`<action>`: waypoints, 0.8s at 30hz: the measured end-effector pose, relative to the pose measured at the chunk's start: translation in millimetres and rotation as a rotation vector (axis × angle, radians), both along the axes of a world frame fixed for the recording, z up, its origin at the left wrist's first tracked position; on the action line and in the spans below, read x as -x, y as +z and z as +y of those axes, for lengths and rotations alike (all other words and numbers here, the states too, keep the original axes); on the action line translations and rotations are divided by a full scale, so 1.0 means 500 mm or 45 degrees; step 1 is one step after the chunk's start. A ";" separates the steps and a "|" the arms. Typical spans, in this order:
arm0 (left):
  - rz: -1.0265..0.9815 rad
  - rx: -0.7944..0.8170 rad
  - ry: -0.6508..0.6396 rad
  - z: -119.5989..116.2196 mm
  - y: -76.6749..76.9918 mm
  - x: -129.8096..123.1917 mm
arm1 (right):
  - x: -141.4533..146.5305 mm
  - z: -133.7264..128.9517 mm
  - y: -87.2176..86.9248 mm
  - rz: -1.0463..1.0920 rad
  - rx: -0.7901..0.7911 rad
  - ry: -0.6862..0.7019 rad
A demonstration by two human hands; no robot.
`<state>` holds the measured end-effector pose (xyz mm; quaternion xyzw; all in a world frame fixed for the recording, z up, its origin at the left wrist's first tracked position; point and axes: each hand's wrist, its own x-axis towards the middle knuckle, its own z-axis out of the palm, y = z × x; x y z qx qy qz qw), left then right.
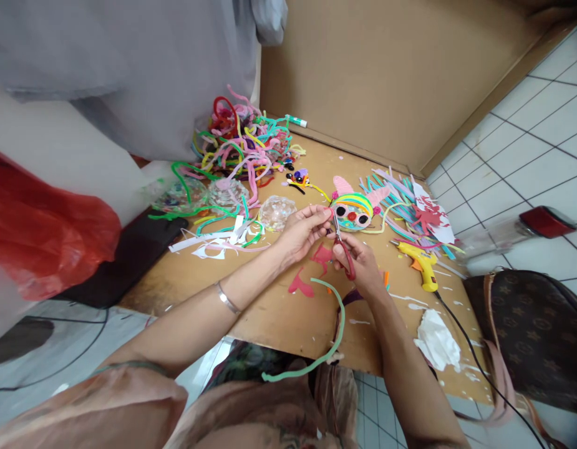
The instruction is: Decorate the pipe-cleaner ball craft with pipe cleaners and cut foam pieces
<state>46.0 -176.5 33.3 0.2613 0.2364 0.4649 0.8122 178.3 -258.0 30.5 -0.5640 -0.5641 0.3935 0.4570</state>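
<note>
My right hand (363,265) is closed around the red handles of a pair of scissors (347,257), whose blades point up and away from me. Close to the blade tips, my left hand (303,232) pinches a small red piece (332,213), mostly covered by the fingers. Just beyond both hands lies a colourful animal-face craft (353,212) with pink ears, dark round eyes and a red nose. Red cut scraps (300,284) rest on the table below the hands. A pale green pipe cleaner (340,324) curves over the table's near edge.
Tangled pipe cleaners (241,146) and clear plastic pieces (276,212) spread to the left. On the right are a pipe-cleaner bundle (400,206), a yellow glue gun (421,263) with its cord, a crumpled tissue (438,340) and a brown bag (531,337). A cardboard panel (386,81) stands behind.
</note>
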 end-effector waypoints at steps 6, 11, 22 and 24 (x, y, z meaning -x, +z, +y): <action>0.061 -0.124 -0.023 -0.006 -0.012 -0.009 | -0.004 -0.001 0.004 0.035 -0.009 -0.038; 0.204 -0.302 -0.046 -0.007 -0.007 -0.005 | -0.014 -0.001 0.010 0.039 -0.013 -0.034; 0.345 -0.467 -0.129 0.011 -0.005 0.012 | -0.037 -0.010 0.035 -0.026 0.099 0.003; 0.348 -0.460 -0.129 0.013 -0.005 0.012 | -0.041 -0.011 0.036 -0.050 0.113 0.015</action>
